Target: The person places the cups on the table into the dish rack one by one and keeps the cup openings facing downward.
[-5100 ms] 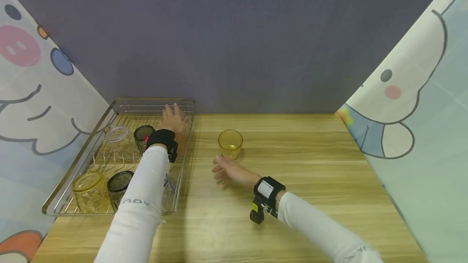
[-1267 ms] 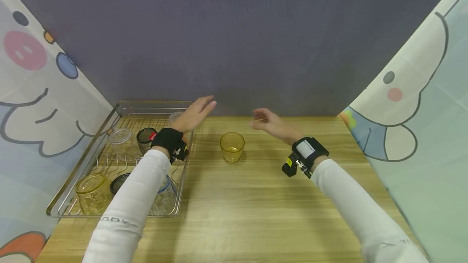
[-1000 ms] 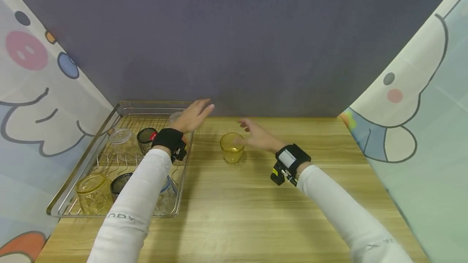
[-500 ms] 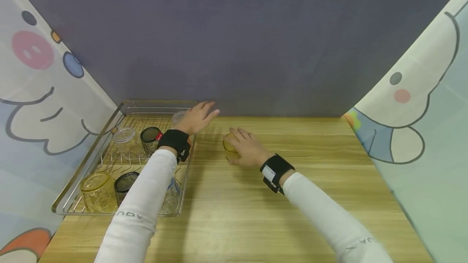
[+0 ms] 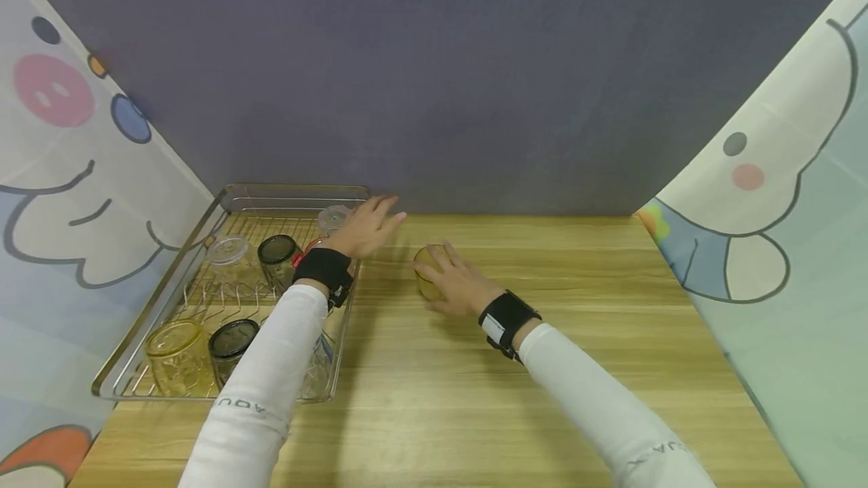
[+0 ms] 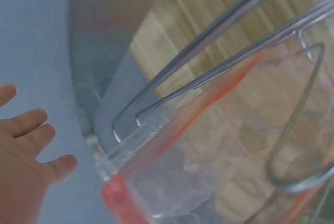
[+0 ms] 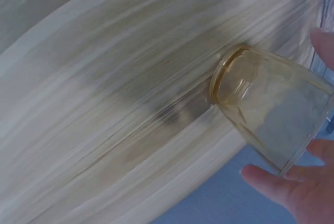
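Note:
My right hand reaches down over a yellow-tinted glass, which stands upright on the wooden table. In the right wrist view, the fingers and thumb grip the rim of the glass, and its base seems to rest on the tabletop. My left hand hovers above the right rear part of the wire rack, fingers spread, holding nothing. The left wrist view has the left hand beside a clear glass with a red rim in the rack; the forearm hides part of the rack.
Upside-down glasses occupy the rack: a yellow glass, a dark glass, another dark glass, a clear glass and others. A grey panel closes off the back. Bare wood lies right of the yellow glass.
My right hand has come leftward and down from beyond the yellow glass and now grips it at the rim. The left hand, earlier lower over the rack, stays near its rear right corner.

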The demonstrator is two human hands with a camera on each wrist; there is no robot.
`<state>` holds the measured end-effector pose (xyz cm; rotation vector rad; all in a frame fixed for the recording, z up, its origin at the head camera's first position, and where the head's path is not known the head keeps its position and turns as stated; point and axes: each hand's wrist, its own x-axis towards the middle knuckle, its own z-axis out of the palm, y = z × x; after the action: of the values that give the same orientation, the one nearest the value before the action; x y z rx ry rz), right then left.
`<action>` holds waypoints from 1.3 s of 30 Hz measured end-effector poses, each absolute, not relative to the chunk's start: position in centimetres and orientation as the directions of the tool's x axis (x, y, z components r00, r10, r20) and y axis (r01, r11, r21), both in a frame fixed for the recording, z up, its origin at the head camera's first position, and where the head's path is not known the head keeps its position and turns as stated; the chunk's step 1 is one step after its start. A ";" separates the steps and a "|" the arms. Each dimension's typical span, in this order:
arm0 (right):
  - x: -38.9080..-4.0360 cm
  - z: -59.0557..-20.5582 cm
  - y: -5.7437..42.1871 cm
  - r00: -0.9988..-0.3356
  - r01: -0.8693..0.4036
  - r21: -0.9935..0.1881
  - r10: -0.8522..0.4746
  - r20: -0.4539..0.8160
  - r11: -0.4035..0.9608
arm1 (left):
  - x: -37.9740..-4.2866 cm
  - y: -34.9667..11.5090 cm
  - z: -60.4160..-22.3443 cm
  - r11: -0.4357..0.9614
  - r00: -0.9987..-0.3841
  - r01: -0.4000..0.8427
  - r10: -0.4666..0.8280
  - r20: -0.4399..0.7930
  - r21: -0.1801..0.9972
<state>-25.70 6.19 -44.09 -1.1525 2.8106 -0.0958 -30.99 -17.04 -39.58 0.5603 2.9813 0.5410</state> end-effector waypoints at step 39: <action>-24.2 -43.4 16.5 -0.790 -0.451 -0.237 -0.508 -0.344 0.861 | -28.7 -20.8 -38.1 0.574 -0.971 0.196 0.229 0.075 0.795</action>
<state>-24.15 16.48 -43.39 -0.7095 2.6348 -0.1987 -28.72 -20.79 -38.08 0.3723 2.7543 1.3845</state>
